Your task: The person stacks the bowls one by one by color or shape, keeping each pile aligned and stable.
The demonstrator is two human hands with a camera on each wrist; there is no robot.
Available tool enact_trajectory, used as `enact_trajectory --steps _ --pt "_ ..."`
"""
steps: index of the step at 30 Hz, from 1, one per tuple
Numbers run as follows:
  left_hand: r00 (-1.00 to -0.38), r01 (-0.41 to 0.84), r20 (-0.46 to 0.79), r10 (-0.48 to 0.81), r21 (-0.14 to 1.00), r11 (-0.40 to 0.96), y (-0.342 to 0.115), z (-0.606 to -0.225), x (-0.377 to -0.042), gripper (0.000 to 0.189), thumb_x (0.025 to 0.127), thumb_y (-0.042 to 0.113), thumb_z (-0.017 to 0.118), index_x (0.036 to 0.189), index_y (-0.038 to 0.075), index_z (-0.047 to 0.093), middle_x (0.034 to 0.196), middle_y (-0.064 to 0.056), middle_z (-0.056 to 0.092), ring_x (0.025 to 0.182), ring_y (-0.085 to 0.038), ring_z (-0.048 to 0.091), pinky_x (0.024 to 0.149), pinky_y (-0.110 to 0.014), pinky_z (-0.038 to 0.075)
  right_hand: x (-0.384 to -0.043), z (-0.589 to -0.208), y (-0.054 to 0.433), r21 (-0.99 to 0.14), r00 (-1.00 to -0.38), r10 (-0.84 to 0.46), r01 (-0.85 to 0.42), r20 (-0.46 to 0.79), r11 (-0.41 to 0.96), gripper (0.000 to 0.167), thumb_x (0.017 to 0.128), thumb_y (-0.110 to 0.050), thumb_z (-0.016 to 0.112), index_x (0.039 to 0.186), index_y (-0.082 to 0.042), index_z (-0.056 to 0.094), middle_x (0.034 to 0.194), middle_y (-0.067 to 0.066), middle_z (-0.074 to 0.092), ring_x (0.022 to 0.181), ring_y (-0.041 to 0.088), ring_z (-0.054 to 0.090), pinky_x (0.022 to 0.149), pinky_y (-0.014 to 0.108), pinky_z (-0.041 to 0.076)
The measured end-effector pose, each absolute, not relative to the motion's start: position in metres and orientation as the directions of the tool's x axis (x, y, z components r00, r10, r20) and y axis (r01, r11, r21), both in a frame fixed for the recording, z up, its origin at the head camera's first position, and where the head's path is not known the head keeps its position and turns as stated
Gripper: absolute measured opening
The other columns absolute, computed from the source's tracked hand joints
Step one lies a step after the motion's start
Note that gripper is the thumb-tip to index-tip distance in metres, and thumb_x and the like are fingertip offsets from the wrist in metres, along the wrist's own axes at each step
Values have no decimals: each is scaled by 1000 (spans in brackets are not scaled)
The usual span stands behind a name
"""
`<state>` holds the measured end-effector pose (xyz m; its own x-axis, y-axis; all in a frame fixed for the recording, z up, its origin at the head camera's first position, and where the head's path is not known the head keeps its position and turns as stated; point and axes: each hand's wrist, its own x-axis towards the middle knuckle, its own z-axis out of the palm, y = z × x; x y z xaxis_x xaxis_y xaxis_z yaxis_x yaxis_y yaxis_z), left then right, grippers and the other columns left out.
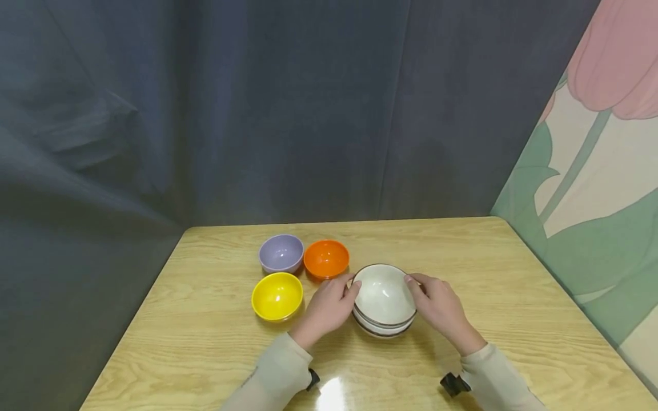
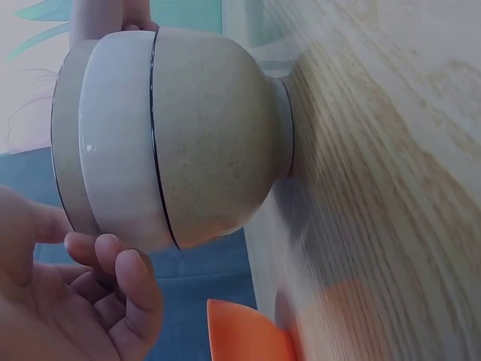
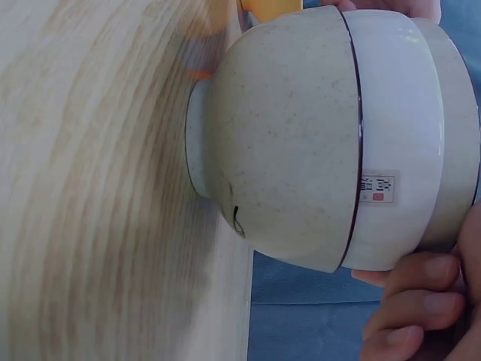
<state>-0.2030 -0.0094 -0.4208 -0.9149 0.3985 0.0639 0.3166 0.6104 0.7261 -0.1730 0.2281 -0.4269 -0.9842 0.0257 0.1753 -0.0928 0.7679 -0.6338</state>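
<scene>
Three bowls are stacked on the table. The top one, a pale bowl (image 1: 384, 294) with a dark rim, has my left hand (image 1: 329, 302) on its left side and my right hand (image 1: 441, 305) on its right. Each thumb lies over the rim, with the fingers curled below it outside. In the left wrist view, a plain white bowl (image 2: 116, 143) shows between the top bowl and the speckled beige bottom bowl (image 2: 210, 135). The right wrist view shows a small printed label (image 3: 377, 188) on the white bowl. The bottom bowl's foot stands on the wood.
Left of the stack, a purple bowl (image 1: 281, 254) and an orange bowl (image 1: 326, 258) stand side by side, with a yellow bowl (image 1: 277, 297) in front. The wooden table (image 1: 195, 342) ends at a dark curtain (image 1: 319, 114). A flower-patterned wall (image 1: 591, 188) borders it on the right.
</scene>
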Motion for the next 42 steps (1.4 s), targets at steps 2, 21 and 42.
enact_trajectory --steps 2,21,42 --pt "-916 323 75 394 721 613 -9 -422 -204 47 105 33 47 138 1 57 73 1 51 64 -12 47 58 -26 41 -173 -428 228 -632 -983 22 -101 183 768 47 107 -32 45 126 7 64 101 19 73 83 22 67 68 39 54" --pt "-902 369 136 411 737 566 -9 -420 -207 25 99 10 49 112 -4 66 63 2 43 55 -9 42 49 -21 36 -176 -426 220 -630 -976 0 -140 217 764 40 106 -22 46 123 8 66 111 22 71 88 23 66 75 42 55" --pt "-896 376 132 424 734 565 -10 -420 -209 23 96 8 52 112 -3 65 61 3 42 53 -8 41 46 -21 35 -177 -423 218 -620 -970 -3 -159 245 768 33 104 -16 50 117 8 69 101 20 74 71 15 60 60 30 48"
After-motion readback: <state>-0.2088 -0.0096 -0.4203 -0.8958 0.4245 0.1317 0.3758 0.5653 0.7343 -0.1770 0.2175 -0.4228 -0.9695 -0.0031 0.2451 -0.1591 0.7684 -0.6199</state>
